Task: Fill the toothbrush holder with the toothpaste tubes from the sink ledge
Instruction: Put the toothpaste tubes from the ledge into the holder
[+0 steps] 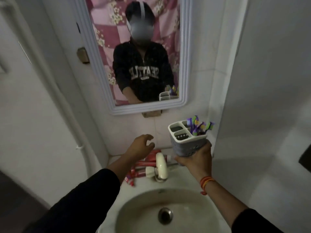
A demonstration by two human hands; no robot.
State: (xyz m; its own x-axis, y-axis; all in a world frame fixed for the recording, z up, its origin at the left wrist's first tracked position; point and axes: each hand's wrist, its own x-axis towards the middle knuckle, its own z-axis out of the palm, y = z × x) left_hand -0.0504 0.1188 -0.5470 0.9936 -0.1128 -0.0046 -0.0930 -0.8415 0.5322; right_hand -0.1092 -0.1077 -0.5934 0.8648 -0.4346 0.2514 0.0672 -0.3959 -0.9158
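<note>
White sink ledge (pixel 117 159) carries red toothpaste tubes (pixel 144 163) beneath the left hand (pixel 140 145), hovering with its grip spread apart. Right hand (pixel 196 158) clamps the raised toothbrush holder (pixel 188 142).

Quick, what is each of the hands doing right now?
Left hand: open, empty, above the toothpaste tubes.
Right hand: closed around the toothbrush holder.

The white sink ledge (pixel 181 178) in front of me carried several red toothpaste tubes (pixel 143 165), lying flat in a loose heap at its back left, just beside the cream tap (pixel 161 165) fixed there.
</note>
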